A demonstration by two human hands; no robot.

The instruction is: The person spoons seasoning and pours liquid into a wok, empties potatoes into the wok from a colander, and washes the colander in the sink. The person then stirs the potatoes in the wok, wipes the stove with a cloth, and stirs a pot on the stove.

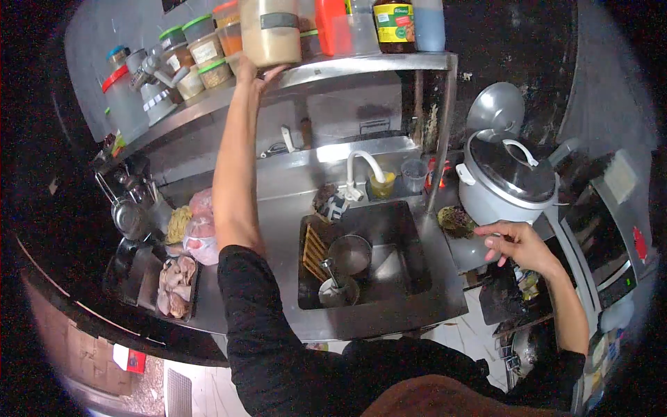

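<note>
My left hand [258, 75] is raised to the metal shelf [361, 64], gripping the base of a large clear container [269, 42] of pale beige contents. Its fingers are partly hidden behind the container. My right hand [517, 244] hovers at the right with the index finger stretched out and the other fingers loosely bent, and I see nothing held in it. Close to its fingertips are a dish of dark greenish bits [456, 219] and a big white rice cooker [506, 182] with a glass lid.
Below the shelf is a sink [431, 278] holding a pot [349, 254] and a wooden rack [316, 250], with a white faucet [365, 163] behind. Raw chicken [176, 286] sits in a tray at left, near bagged meat [200, 233]. Spice tubs [206, 52] and a sauce bottle [394, 26] line the shelf.
</note>
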